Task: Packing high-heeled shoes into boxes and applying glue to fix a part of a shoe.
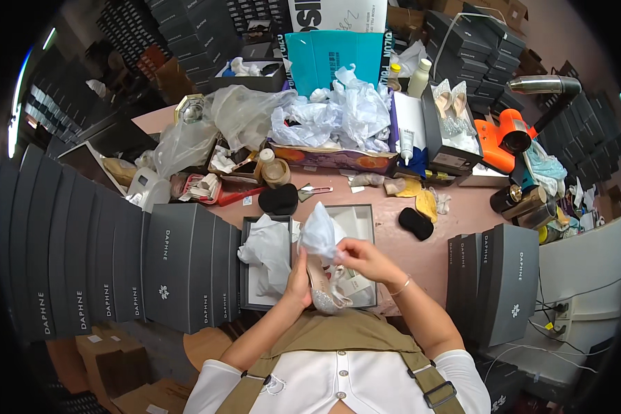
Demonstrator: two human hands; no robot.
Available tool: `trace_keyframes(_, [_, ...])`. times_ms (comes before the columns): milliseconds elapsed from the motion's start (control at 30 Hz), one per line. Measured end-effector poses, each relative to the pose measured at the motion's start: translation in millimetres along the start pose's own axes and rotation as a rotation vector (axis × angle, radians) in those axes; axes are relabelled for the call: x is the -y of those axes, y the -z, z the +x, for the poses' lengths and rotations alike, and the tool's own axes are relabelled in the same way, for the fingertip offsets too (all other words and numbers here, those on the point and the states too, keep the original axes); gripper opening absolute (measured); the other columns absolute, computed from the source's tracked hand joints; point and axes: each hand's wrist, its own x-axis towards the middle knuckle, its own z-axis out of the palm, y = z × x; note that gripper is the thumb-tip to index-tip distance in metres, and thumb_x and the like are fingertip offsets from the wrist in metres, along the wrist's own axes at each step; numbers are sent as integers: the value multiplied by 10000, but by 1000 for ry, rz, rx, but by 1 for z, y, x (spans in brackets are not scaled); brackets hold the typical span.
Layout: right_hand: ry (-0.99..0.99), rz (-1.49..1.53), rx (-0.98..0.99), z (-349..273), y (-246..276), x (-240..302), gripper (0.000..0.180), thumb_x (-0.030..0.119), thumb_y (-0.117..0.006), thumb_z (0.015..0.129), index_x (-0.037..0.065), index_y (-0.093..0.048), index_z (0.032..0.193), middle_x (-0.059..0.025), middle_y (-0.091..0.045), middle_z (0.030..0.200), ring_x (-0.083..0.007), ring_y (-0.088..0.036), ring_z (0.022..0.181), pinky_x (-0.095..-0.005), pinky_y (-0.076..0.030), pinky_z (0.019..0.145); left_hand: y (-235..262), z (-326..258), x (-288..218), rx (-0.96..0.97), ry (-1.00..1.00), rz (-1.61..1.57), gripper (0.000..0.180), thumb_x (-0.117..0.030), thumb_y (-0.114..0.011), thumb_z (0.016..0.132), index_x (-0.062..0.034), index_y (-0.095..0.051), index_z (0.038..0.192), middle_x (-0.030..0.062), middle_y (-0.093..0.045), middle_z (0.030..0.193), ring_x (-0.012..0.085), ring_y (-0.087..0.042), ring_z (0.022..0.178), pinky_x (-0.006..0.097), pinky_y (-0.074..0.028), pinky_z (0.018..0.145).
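Observation:
Above an open grey shoebox (375, 241), my left hand (297, 283) grips a glittery silver shoe (322, 293) by its side. The shoe's sparkling end points toward my body. A crumpled sheet of white tissue paper (317, 233) covers its far end. My right hand (367, 262) pinches that tissue between thumb and fingers. More white tissue (266, 252) fills the left part of the box, and a small white card (356, 284) lies in the right part.
Stacked grey shoeboxes flank me on the left (179, 269) and right (507, 283). Across the table stand a carton of crumpled tissue (331, 157), a box with another glittery pair (451, 152) and an orange heat blower (504, 141). Black pads (278, 199) and a cutter (315, 190) lie nearer.

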Motion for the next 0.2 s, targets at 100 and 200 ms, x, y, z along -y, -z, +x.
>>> trace_keyframes(100, [281, 888, -236, 20, 8, 21, 187, 102, -575, 906, 28, -542, 1075, -110, -603, 1076, -240, -566, 1077, -427, -468, 928, 9, 9, -3, 116, 232, -66, 628, -572, -361, 937, -48, -468, 1266, 131, -594, 1106, 208, -606, 820, 350, -530, 701])
trace_keyframes(200, [190, -234, -310, 36, 16, 29, 584, 228, -613, 898, 92, -345, 1398, -115, -432, 1385, -298, -395, 1299, -508, -310, 1066, 5, 17, -16, 283, 324, -131, 648, -596, -324, 932, -74, -464, 1290, 163, -593, 1119, 248, -614, 782, 360, -538, 682])
